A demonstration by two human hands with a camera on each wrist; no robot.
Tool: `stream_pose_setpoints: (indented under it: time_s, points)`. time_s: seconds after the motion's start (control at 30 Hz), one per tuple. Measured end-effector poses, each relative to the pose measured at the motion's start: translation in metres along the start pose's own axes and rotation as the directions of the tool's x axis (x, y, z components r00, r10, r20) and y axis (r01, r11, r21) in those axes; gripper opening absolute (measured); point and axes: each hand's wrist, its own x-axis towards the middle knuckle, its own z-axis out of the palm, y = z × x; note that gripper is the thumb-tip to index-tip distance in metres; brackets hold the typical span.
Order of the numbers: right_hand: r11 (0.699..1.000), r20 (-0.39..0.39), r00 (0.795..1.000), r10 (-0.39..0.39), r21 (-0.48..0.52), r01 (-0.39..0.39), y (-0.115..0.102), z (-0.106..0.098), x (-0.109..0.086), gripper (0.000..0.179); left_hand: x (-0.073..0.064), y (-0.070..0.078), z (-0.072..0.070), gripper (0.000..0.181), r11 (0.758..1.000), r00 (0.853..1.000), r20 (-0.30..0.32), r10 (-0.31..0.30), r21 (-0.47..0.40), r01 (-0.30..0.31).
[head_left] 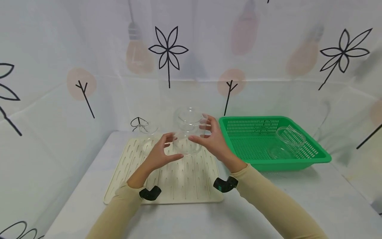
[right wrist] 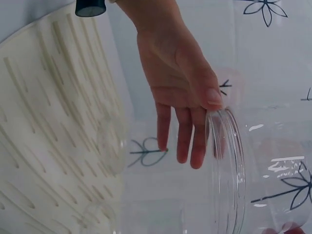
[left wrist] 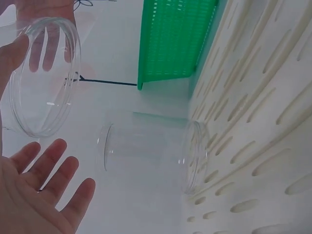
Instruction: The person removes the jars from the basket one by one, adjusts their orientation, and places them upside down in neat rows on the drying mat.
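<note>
A clear jar [head_left: 189, 121] is held up over the mat between both hands. My right hand [head_left: 213, 139] grips it, thumb on the near side and fingers around its right. In the right wrist view, that thumb presses near the ridged rim [right wrist: 227, 170], which faces down toward the mat. My left hand [head_left: 162, 154] is by the jar's left side, fingers spread and thumb below; the left wrist view shows the fingers [left wrist: 56, 180] apart from the jar's rim. A second clear jar [left wrist: 151, 151] stands on the mat with its ridged end down.
A cream ribbed drying mat [head_left: 179, 186] lies on the white table [head_left: 238, 215]. To the right stands a green perforated basket [head_left: 247, 164] with another clear jar [head_left: 280, 151] tilted in it. A patterned white sheet [head_left: 203, 66] hangs behind.
</note>
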Motion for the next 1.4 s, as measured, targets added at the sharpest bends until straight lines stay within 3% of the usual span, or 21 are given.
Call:
stream_pose_setpoints:
  time_s: [0.13,0.3,0.6,0.8,0.97,1.17,1.27,1.4]
  points:
    - [0.999,-0.005,1.0,0.029,-0.025,-0.029,0.0,0.002,0.002,0.086,-0.005,-0.004,-0.001,0.083,1.0,1.0,-0.013,0.01,-0.003,-0.01]
    - [0.998,0.016,0.998,0.065,0.011,-0.065,0.0,0.006,0.004,0.086,-0.014,-0.014,-0.007,0.081,0.999,0.999,-0.033,0.038,0.01,-0.038]
    - [0.999,0.041,0.999,0.008,0.035,-0.009,0.003,0.012,0.008,0.089,-0.04,-0.037,-0.024,0.078,0.994,0.998,-0.065,0.019,0.105,-0.012]
    - [0.999,0.06,0.998,0.032,0.035,-0.034,0.002,0.015,0.007,0.089,-0.058,-0.049,-0.041,0.075,0.985,0.996,-0.084,0.028,0.171,-0.013]
    - [0.997,0.071,0.997,0.041,0.055,-0.045,0.005,0.022,0.008,0.088,-0.074,-0.059,-0.057,0.072,0.973,0.995,-0.096,-0.004,0.231,0.026]
    - [0.996,0.08,0.996,0.027,0.085,-0.034,0.007,0.033,0.009,0.087,-0.095,-0.075,-0.077,0.069,0.949,0.991,-0.098,-0.088,0.293,0.114]
    - [0.995,0.09,0.995,0.031,0.089,-0.039,0.009,0.039,0.008,0.088,-0.106,-0.079,-0.088,0.068,0.934,0.988,-0.082,-0.131,0.324,0.151]
    - [0.995,0.09,0.995,0.042,0.085,-0.05,0.012,0.046,0.006,0.09,-0.119,-0.082,-0.103,0.071,0.917,0.99,-0.031,-0.14,0.373,0.142]
